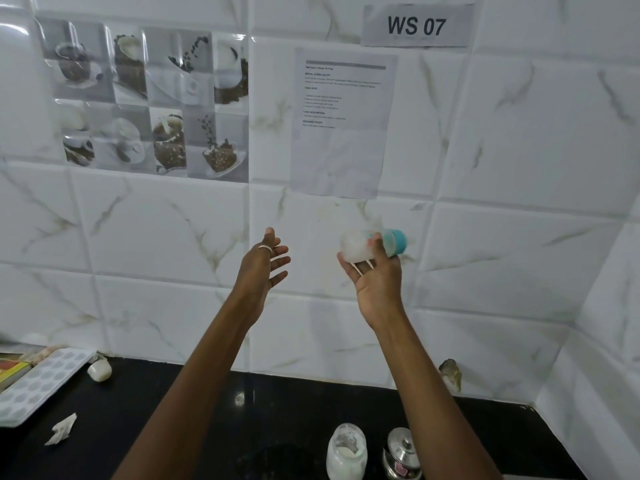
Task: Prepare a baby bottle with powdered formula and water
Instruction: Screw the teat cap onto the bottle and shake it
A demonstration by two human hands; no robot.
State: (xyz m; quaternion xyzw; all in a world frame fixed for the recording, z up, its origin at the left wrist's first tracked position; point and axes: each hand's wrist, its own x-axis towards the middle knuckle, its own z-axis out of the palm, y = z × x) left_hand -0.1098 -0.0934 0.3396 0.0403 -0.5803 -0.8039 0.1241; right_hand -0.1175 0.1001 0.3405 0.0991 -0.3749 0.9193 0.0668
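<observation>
**Item list: bottle raised at the tiled wall**

1. Right hand [375,277]: I see it lifted in front of the wall tiles, palm toward me, fingers wrapped round the baby bottle [363,244].
2. Baby bottle: held in the air well above the counter [180,407], lying almost sideways with its teal cap [397,242] pointing right. The body is blurred and whitish inside.
3. Left hand [265,263]: raised beside the right, apart from the bottle, fingers spread and relaxed, holding nothing.
4. Glass jar [346,449]: on the counter at the lower edge, with white powder inside.
5. Steel lidded pot [401,452]: just right of the jar.
6. White mould tray [36,386]: far left, with a crumpled scrap [62,428] near it.
7. Printed sheet [343,123]: on the wall below a "WS 07" label [416,26].
</observation>
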